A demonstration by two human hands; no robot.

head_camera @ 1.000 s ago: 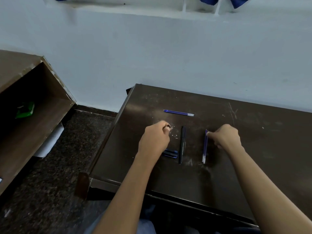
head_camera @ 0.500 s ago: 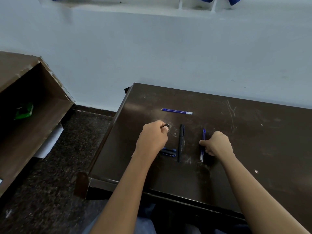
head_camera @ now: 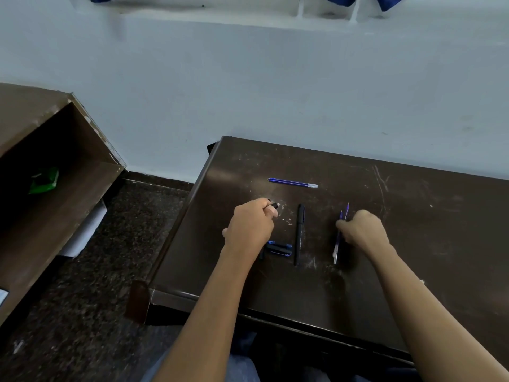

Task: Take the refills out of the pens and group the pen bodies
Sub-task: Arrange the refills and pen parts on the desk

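On the dark brown table (head_camera: 427, 216) my left hand (head_camera: 252, 226) is closed around a small black pen part (head_camera: 273, 205) that pokes out past my fingers. My right hand (head_camera: 360, 230) grips a blue pen (head_camera: 338, 238) that points away from me; a thin blue refill (head_camera: 347, 209) sticks out beside its far end. A black pen (head_camera: 299, 232) lies lengthwise between my hands. Short black-and-blue pen pieces (head_camera: 279, 248) lie by my left wrist. Two blue refills (head_camera: 293, 183) lie side by side farther back.
The table's left edge (head_camera: 181, 224) drops to a dark speckled floor (head_camera: 96, 285). A brown open cabinet (head_camera: 49, 172) stands to the left with a green item (head_camera: 44, 180) inside. A pale wall (head_camera: 275, 92) runs behind the table.
My right hand slid back along the blue pen toward me and now grips it; a thin refill now shows beside its far end. My left hand has hardly moved.
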